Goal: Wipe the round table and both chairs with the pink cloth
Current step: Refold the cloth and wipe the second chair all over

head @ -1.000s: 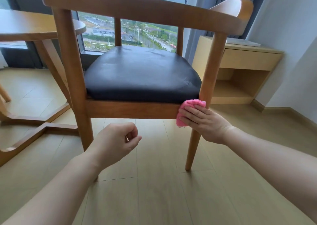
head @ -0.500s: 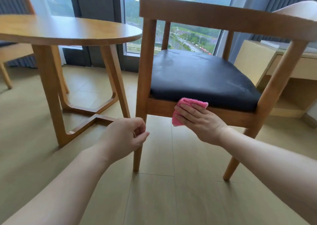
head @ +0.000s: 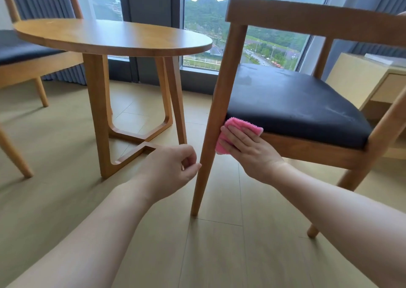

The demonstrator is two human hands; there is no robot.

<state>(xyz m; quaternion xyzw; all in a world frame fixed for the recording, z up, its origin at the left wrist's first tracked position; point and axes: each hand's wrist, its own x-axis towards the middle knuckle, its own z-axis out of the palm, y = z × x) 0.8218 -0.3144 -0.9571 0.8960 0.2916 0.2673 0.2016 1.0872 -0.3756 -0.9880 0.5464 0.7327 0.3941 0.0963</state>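
My right hand [head: 248, 149] presses the folded pink cloth [head: 239, 126] flat against the wooden seat rail of the near chair [head: 296, 105], right beside its left leg [head: 211, 134]. That chair has a black cushion and a curved wooden back. My left hand [head: 171, 169] hovers loosely curled just left of that leg, holding nothing. The round wooden table [head: 114, 35] stands to the left. A second chair [head: 24, 52] with a dark seat sits behind it at the far left.
A light wooden side cabinet [head: 362, 79] stands at the right behind the near chair. Floor-to-ceiling windows [head: 219, 24] and blue-grey curtains back the scene. The table's base [head: 140, 138] spreads over the wood floor.
My right hand slid the cloth leftward along the seat rail, from its right leg to its left leg. The view swung left, bringing the table and second chair in.
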